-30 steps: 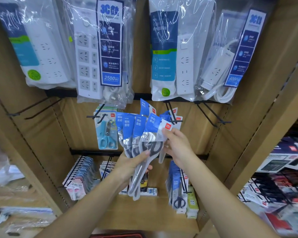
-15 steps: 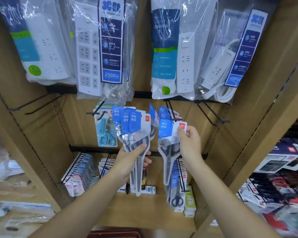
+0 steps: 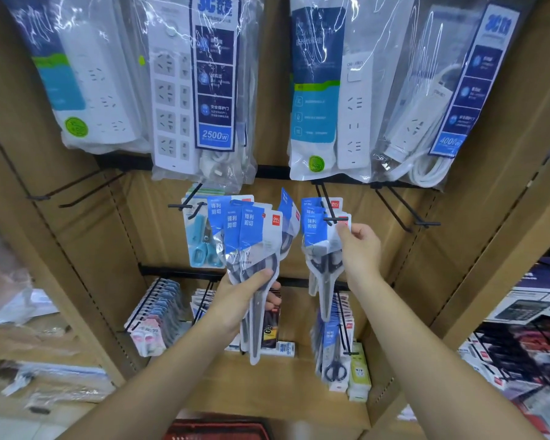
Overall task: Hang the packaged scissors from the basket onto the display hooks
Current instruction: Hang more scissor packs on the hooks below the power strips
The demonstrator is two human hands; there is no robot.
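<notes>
My left hand (image 3: 246, 295) grips a fanned bunch of several packaged scissors (image 3: 251, 236), blue and white cards with grey-handled scissors, held upright before the shelf. My right hand (image 3: 359, 246) pinches the top corner of one scissors pack (image 3: 316, 236) at the tip of a black display hook (image 3: 331, 214). One or two like packs seem to hang behind it on that hook. The red basket (image 3: 216, 431) shows only its rim at the bottom edge.
Bagged power strips (image 3: 204, 90) hang on the row above. Light blue scissors (image 3: 200, 246) hang on the hook to the left. Bare hooks (image 3: 407, 211) stick out at right and far left. More packs (image 3: 334, 347) hang on the lower row.
My right hand drew one pack off the bunch in my left hand and carried it right and up to the hook tip. The left hand's bunch shifted slightly left.
</notes>
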